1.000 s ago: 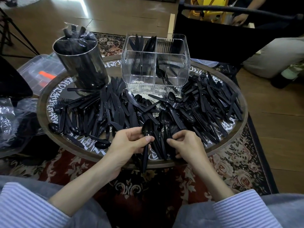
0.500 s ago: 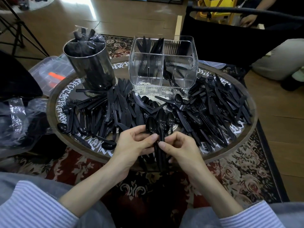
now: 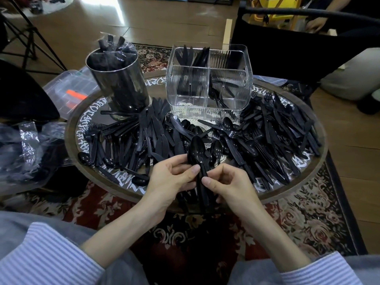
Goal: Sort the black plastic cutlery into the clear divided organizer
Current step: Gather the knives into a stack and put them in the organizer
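A heap of black plastic cutlery [image 3: 273, 138] covers the round tray table [image 3: 312, 175]. At the back stands the clear divided organizer [image 3: 209, 83], with knives, forks and a few spoons upright in its compartments. At the table's near edge my left hand [image 3: 170, 179] grips a small bunch of black spoons [image 3: 196, 150] by the handles, bowls pointing up. My right hand [image 3: 228, 184] pinches the same handles just below my left thumb.
A shiny metal canister [image 3: 118, 83] with bagged cutlery stands at the back left. Crumpled plastic bags [image 3: 26, 145] and a clear lidded box [image 3: 70, 91] lie left of the table. A black chair [image 3: 287, 42] and a seated person are behind the organizer.
My right hand left the pile and came to the spoon handles held by my left hand. The bunch now stands more upright, and both hands hold it together.
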